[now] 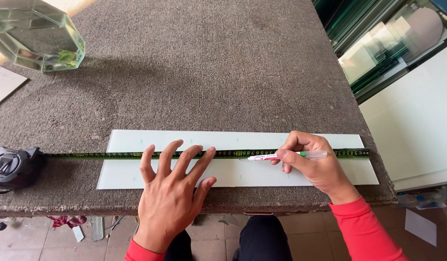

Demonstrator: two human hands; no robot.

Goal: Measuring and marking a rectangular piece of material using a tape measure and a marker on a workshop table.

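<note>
Head view: left hand (172, 186) splayed flat on tape (136, 155) over pane (233, 176); right hand (310, 162) pinches marker (286, 155).

A glass workshop: stacked glass sheets (378, 48) at upper right, a carpet-covered workbench (209, 72), and a thick glass block (35, 34) at upper left.

The left hand (172, 186) lay flat, palm down, with all five fingers spread wide and pointing away from the body. The right hand (310, 162) was closed in a writing grip, thumb and first fingers pinched together, the knuckles turned up and the wrist bent a little inward. Both forearms wore red sleeves.
</note>
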